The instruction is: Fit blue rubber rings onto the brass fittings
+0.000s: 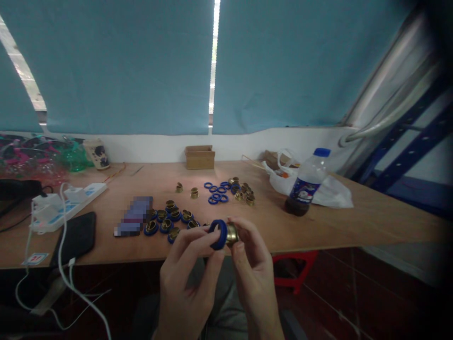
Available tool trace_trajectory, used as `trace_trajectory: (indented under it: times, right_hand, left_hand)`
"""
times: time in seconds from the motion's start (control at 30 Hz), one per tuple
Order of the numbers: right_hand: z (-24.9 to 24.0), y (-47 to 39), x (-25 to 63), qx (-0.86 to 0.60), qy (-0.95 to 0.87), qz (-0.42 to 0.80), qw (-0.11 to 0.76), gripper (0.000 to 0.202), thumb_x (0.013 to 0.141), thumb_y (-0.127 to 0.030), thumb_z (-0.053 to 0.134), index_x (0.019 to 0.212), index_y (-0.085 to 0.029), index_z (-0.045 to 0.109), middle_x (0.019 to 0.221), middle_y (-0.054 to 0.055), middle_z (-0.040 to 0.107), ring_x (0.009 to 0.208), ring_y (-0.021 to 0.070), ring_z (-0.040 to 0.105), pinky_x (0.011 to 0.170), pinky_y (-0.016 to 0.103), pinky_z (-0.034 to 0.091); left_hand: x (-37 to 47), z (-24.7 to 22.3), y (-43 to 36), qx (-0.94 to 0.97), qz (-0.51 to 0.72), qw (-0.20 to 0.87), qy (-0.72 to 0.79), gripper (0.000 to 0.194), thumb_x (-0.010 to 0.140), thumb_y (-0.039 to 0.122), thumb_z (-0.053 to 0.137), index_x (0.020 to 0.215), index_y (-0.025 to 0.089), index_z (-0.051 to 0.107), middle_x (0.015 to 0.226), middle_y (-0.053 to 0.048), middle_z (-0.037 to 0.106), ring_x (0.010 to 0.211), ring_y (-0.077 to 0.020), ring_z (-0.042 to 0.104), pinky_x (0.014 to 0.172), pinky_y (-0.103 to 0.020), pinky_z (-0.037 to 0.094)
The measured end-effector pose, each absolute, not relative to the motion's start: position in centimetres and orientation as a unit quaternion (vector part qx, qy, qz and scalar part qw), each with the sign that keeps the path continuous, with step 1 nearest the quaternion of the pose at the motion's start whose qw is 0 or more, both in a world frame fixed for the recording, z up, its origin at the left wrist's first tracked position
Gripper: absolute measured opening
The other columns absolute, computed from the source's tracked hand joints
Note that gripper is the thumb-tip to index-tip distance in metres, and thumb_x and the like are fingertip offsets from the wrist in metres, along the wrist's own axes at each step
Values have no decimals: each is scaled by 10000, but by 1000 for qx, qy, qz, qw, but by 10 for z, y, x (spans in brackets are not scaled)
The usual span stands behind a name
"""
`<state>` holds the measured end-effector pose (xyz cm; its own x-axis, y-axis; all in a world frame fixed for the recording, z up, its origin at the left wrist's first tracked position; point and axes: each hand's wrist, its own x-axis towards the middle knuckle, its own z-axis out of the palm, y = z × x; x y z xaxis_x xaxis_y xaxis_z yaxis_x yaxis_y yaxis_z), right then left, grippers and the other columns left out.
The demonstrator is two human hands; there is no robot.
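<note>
In front of me, near the table's front edge, my left hand (189,271) pinches a blue ring (222,236) between thumb and fingers. My right hand (256,276) grips a small brass-coloured cup-shaped fitting (232,233) right against the ring; whether the fitting sits inside it I cannot tell. Beyond my hands lie several loose blue rings (222,199). Bare brass fittings (249,199) are heaped to their right, and two stand apart, one a brass fitting (194,192). Left of my hands are several brass fittings with blue rings around them (166,225).
A phone-like blurred item (135,217), a power strip (95,190) with white cables and a dark pad (76,238) lie left. At the back stand a small cardboard box (200,159) and a paper cup (97,155). A dark-drink bottle (306,184) and plastic bag (278,179) are right.
</note>
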<state>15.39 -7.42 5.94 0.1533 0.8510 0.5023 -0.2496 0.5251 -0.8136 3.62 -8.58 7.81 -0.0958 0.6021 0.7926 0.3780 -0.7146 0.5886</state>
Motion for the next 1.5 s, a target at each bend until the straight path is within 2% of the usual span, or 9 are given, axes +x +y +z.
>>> trace_trajectory:
  times: [0.1, 0.27, 0.37, 0.5, 0.77, 1.1, 1.2, 1.37, 1.5]
  right_hand:
    - [61, -74, 153, -284, -519, 397, 702, 235, 926, -302, 624, 1160, -323, 643, 1138, 3, 715, 1025, 159, 683, 866, 231, 553]
    - [65, -74, 151, -286, -514, 405, 700, 238, 909, -294, 648, 1143, -337, 651, 1139, 0, 715, 1037, 171, 680, 880, 257, 561]
    - [67, -75, 152, -295, -522, 397, 695, 241, 920, -284, 629, 1154, -343, 646, 1166, 5, 703, 1071, 179, 666, 898, 272, 558]
    - [68, -77, 153, -308, -543, 379, 684, 250, 934, -265, 606, 1168, -343, 644, 1175, 5, 688, 1087, 173, 652, 918, 261, 545]
    - [69, -77, 157, -318, -556, 366, 675, 259, 905, -243, 637, 1153, -317, 654, 1151, 20, 692, 1075, 188, 653, 935, 298, 541]
    - [64, -80, 169, -344, -606, 379, 609, 310, 903, -230, 632, 1201, -317, 630, 1232, 47, 657, 1173, 249, 603, 1050, 441, 460]
    - [62, -81, 171, -353, -609, 368, 608, 345, 894, -212, 643, 1218, -330, 617, 1253, 45, 647, 1186, 256, 595, 1062, 459, 445]
    - [60, -82, 175, -359, -603, 368, 610, 352, 905, -220, 629, 1234, -342, 608, 1276, 37, 641, 1195, 247, 593, 1069, 453, 446]
    - [60, -82, 176, -374, -623, 336, 599, 343, 906, -228, 627, 1234, -328, 621, 1269, 50, 648, 1196, 264, 590, 1079, 492, 424]
  left_hand:
    - [34, 78, -85, 663, 647, 67, 371, 267, 839, 66, 617, 1017, 236, 720, 1002, -43, 654, 935, -176, 672, 841, -282, 567]
    - [35, 82, -87, 645, 649, 93, 392, 213, 814, 94, 678, 934, 266, 709, 1043, -31, 645, 977, -193, 661, 882, -318, 554]
    - [34, 81, -88, 642, 635, 132, 409, 244, 814, 125, 691, 1012, 267, 674, 1074, -39, 688, 1009, -217, 665, 896, -352, 553]
    - [30, 76, -87, 645, 599, 162, 447, 388, 826, 181, 693, 1194, 276, 616, 1126, -33, 728, 985, -205, 693, 872, -326, 569]
    - [28, 76, -83, 663, 588, 160, 434, 353, 823, 127, 667, 1142, 278, 662, 1116, -12, 747, 1012, -192, 707, 912, -302, 568]
    - [21, 71, -80, 685, 566, 175, 424, 427, 795, 98, 678, 1180, 284, 665, 1126, -41, 744, 1012, -229, 716, 907, -341, 584]
    - [23, 66, -80, 678, 573, 207, 412, 424, 822, 88, 635, 1200, 278, 656, 1162, -55, 729, 1051, -236, 706, 942, -353, 572]
    - [27, 59, -78, 645, 585, 317, 376, 421, 862, 96, 598, 1237, 286, 616, 1243, -65, 686, 1099, -231, 688, 932, -338, 587]
    - [28, 58, -78, 631, 584, 353, 368, 415, 865, 89, 596, 1232, 280, 624, 1274, -79, 672, 1140, -252, 666, 945, -357, 583]
